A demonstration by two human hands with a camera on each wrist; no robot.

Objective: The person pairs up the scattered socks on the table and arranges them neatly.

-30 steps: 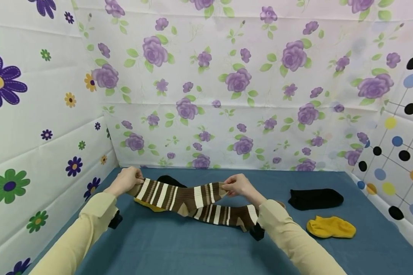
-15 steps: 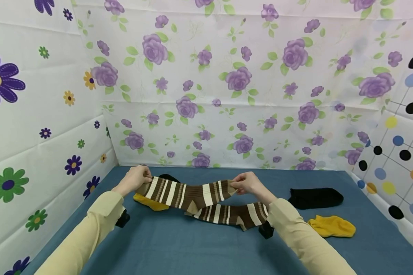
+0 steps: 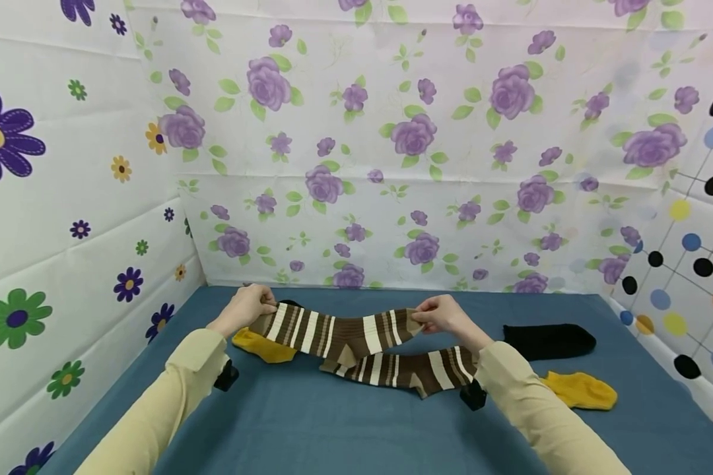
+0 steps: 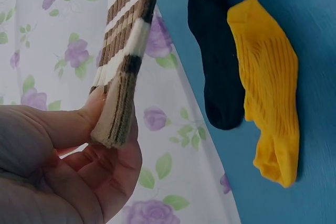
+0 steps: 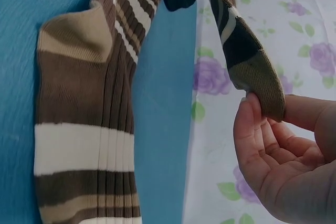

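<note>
My left hand [image 3: 248, 309] pinches the tan cuff of a brown, white and tan striped sock [image 3: 339, 333]. At the sock's other end, my right hand [image 3: 445, 316] pinches the tan toe between thumb and fingers. The sock is stretched sideways between both hands, raised over the blue table, its heel sagging in the middle. Below and to the right lies a matching striped sock [image 3: 401, 371], partly overlapped by the held one in the head view. In the right wrist view this lower sock [image 5: 84, 98] shows its tan heel and broad white band.
A yellow sock [image 4: 268, 87] and a black sock [image 4: 215, 61] lie side by side under the left hand. On the right of the blue table [image 3: 333, 435] are another black sock [image 3: 549, 341] and yellow sock [image 3: 582, 390]. Flowered sheets [image 3: 380, 218] wall the table.
Both hands have shifted to the right with the striped sock held between them. The striped sock below and the black and yellow socks have stayed in place.
</note>
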